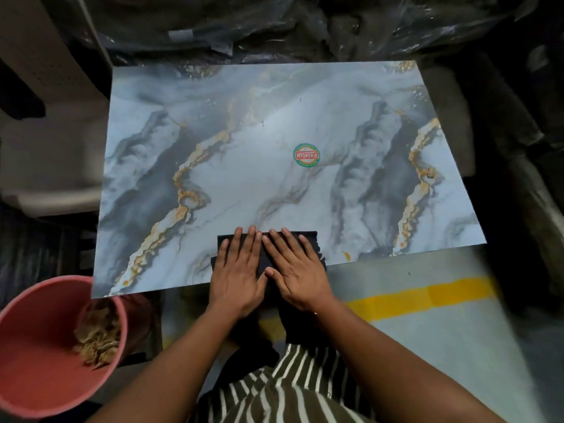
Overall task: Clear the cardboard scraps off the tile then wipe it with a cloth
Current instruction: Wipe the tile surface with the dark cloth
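Hands first: we see the left hand and the right hand lying side by side on a dark cloth, fingers straight and spread, palms down, pressing it flat rather than curling round it. The thumbs nearly meet between them.

We take the tile as our landmark. It is a large marbled slab, pale blue-grey with dark grey and gold veins, lying flat and filling the middle of the view. The cloth sits at the tile's near edge, about midway along it, with its near part hanging over that edge toward the person. A round red and green sticker is stuck to the tile a little right of its centre, well beyond the fingertips. We can make out only a few tiny dark specks on the tile's surface.

Just off the tile's near left corner stands a pink bucket, and inside it lie brown cardboard scraps. Past the tile's near right edge runs a grey floor with a yellow stripe. Behind the tile's far edge lies crumpled dark plastic sheeting. Below the forearms we see a striped garment.
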The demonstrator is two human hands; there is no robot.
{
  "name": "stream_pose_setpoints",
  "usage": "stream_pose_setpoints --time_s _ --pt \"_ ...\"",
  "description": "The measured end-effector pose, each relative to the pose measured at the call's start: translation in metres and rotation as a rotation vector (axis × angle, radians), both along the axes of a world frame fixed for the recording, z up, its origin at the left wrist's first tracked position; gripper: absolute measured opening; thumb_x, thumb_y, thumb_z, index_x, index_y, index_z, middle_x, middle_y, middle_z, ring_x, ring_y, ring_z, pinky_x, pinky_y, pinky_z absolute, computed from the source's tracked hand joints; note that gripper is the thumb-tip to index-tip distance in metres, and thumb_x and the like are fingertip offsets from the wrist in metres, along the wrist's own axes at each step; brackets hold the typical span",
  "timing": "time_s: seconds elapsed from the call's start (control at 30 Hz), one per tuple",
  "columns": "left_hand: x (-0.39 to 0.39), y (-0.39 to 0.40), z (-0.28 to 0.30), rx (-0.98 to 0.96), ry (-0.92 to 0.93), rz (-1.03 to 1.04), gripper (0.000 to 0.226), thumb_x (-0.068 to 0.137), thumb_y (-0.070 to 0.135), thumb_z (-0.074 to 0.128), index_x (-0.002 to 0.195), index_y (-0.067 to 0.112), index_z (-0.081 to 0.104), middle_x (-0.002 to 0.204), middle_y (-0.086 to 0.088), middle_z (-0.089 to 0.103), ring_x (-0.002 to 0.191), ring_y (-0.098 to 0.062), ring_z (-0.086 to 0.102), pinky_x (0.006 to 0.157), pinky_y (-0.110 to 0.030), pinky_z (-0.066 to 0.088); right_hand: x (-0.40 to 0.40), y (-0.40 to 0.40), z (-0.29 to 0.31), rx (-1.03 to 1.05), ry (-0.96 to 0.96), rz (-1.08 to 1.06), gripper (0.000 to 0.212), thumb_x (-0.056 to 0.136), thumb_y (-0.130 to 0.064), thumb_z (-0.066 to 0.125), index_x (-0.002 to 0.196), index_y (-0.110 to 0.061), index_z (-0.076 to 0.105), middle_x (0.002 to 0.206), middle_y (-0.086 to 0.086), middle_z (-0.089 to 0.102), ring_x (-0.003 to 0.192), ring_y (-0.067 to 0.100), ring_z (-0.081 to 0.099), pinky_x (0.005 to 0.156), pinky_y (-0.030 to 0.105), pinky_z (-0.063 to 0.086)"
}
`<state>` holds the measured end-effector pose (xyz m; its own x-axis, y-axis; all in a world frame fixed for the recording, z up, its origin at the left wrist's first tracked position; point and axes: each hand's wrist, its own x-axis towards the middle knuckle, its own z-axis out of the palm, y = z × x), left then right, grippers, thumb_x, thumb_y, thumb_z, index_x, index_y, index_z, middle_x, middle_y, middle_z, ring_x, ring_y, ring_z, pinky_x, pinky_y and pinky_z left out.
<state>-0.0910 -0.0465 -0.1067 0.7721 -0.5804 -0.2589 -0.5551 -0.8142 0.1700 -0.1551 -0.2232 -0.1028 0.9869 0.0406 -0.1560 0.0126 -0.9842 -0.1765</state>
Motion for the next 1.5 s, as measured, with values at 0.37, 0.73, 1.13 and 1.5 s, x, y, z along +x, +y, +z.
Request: stream_pose_setpoints --time_s 0.37,0.73,1.13,1.5 --pt "0.093 -0.082 -0.004 -0.006 0.013 0.006 0.08 0.1 0.059 0.015 0.166 0.019 -0.004 0.173 0.001 -0.013 0.159 -0.021 -0.018 0.129 -0.047 -0.005 0.093 -0.08 -0.005 -0.033 -0.018 -0.006 0.064 0.11 -0.053 0.021 0.168 -0.028 0.015 0.176 -0.006 0.012 0.163 0.016 0.006 0.131 0.046 0.011" --pt "0.261 -0.181 -0.006 0.004 0.004 0.044 0.081 0.098 0.062 0.005 0.166 0.021 -0.008 0.174 0.002 -0.014 0.159 -0.021 -0.018 0.129 -0.046 -0.006 0.267 -0.178 -0.006 -0.002 -0.051 0.023 0.065 0.108 -0.054 0.015 0.167 -0.029 0.021 0.174 -0.006 0.019 0.162 0.018 0.013 0.13 0.047 0.013" --pt "0.444 -0.264 -0.003 0.032 -0.027 0.011 0.083 0.095 0.059 0.008 0.166 0.018 0.001 0.175 -0.002 -0.004 0.161 -0.026 -0.007 0.129 -0.047 -0.002 0.45 -0.258 -0.007 0.021 -0.004 -0.003 0.064 0.109 -0.057 0.018 0.168 -0.033 0.012 0.176 -0.008 0.01 0.163 0.016 0.005 0.131 0.043 0.003" --pt "0.438 -0.273 0.004 0.048 -0.036 0.036 0.085 0.092 0.06 0.006 0.166 0.018 0.0 0.175 -0.002 -0.005 0.161 -0.026 -0.008 0.129 -0.048 -0.002 0.451 -0.268 -0.006 0.004 0.012 0.031 0.065 0.109 -0.056 0.017 0.168 -0.029 0.011 0.176 -0.006 0.009 0.163 0.018 0.004 0.131 0.045 0.003"
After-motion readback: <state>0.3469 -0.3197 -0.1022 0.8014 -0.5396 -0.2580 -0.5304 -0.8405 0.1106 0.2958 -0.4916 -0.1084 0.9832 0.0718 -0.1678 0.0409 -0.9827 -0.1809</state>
